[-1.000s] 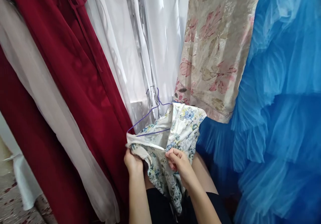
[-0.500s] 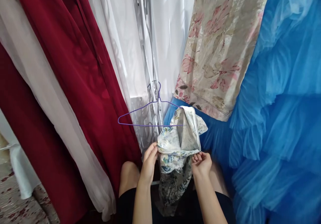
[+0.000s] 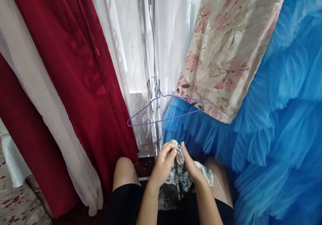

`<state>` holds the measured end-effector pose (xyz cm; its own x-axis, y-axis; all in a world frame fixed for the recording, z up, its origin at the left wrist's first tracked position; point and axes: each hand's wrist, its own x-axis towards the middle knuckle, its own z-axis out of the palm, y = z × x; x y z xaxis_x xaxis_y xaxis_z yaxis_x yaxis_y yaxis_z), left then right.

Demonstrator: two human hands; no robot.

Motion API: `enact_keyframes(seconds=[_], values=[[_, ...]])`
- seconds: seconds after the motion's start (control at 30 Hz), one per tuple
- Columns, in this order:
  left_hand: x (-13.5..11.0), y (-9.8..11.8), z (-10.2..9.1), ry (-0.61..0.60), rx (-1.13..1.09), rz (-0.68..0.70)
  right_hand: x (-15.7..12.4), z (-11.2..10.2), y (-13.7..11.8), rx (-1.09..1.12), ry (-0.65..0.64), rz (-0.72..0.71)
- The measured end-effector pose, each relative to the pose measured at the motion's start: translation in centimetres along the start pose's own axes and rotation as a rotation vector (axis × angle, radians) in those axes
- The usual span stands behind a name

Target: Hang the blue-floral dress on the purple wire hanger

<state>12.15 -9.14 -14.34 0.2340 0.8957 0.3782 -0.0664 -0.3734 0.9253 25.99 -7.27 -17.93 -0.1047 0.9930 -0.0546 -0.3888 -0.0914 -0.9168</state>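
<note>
Pinching cloth (image 3: 180,179) with curled fingers (image 3: 169,151) of both hands.
Gripping its bunched top edge with left hand (image 3: 162,166) and right hand (image 3: 191,168) close together, fingertips almost touching; holding it low over the lap, between the knees, below and apart from the purple hanger (image 3: 166,109), just beside blue tulle (image 3: 264,134).

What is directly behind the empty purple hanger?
Behind the purple hanger are a shiny metal post, white curtain and blue tulle. What its hook hangs on is unclear, lost against the post.
</note>
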Motion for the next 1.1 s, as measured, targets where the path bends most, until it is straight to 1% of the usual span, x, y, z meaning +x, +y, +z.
enact_keyframes(seconds=[0.1, 0.13, 0.17, 0.23, 0.3, 0.33, 0.4, 0.43, 0.5, 0.6, 0.67, 0.73, 0.83, 0.9, 0.97, 1.03, 1.07, 1.1], values=[[-0.1, -0.2, -0.6, 0.105, 0.185, 0.014, -2.0, 0.6, -0.4, 0.051, -0.216, 0.104], [-0.3, 0.0, -0.7, 0.116, 0.222, 0.012, -2.8, 0.6, -0.7, 0.059, -0.285, 0.133], [-0.6, 0.4, -0.8, 0.102, 0.228, 0.004, -3.6, 0.3, -1.2, 0.057, -0.359, 0.146], [-1.2, 1.3, -0.5, -0.006, 0.155, -0.042, -5.1, -0.3, -2.5, 0.009, -0.51, 0.118], [-2.2, 1.8, 0.3, -0.162, 0.064, -0.1, -6.6, -1.3, -4.0, -0.077, -0.668, 0.06], [-2.8, 1.6, 0.7, -0.236, 0.059, -0.123, -7.2, -1.9, -4.7, -0.117, -0.732, 0.041], [-4.2, 0.6, 1.3, -0.352, 0.166, -0.154, -8.4, -3.2, -6.2, -0.166, -0.789, 0.026], [-4.9, -0.2, 1.3, -0.391, 0.259, -0.174, -8.8, -3.9, -6.8, -0.178, -0.777, 0.024], [-6.5, -1.9, 0.4, -0.455, 0.428, -0.227, -9.3, -4.8, -7.9, -0.217, -0.661, 0.004], [-8.7, -3.7, -2.5, -0.556, 0.508, -0.285, -9.2, -5.0, -8.5, -0.352, -0.429, -0.001], [-9.9, -4.0, -4.7, -0.594, 0.577, -0.28, -8.5, -4.5, -8.1, -0.406, -0.335, -0.005], [-10.7, -4.0, -6.7, -0.582, 0.71, -0.281, -7.5, -3.8, -7.2, -0.383, -0.254, -0.085], [-11.1, -4.1, -9.1, -0.488, 0.87, -0.281, -5.5, -2.9, -5.9, -0.318, -0.117, -0.291], [-10.6, -4.2, -10.9, -0.369, 0.951, -0.252, -3.5, -2.3, -6.0, -0.344, -0.061, -0.394], [-9.4, -3.8, -13.2, -0.232, 1.057, -0.186, -0.8, -1.8, -6.8, -0.418, 0.004, -0.505], [-7.6, -2.7, -15.7, -0.122, 1.168, -0.088, 2.6, -1.3, -8.1, -0.502, 0.089, -0.636], [-6.5, -2.0, -16.9, -0.084, 1.21, -0.032, 4.4, -1.2, -8.8, -0.549, 0.107, -0.677], [-5.3, -1.1, -18.0, -0.051, 1.238, 0.023, 6.2, -1.1, -9.4, -0.593, 0.098, -0.682]])
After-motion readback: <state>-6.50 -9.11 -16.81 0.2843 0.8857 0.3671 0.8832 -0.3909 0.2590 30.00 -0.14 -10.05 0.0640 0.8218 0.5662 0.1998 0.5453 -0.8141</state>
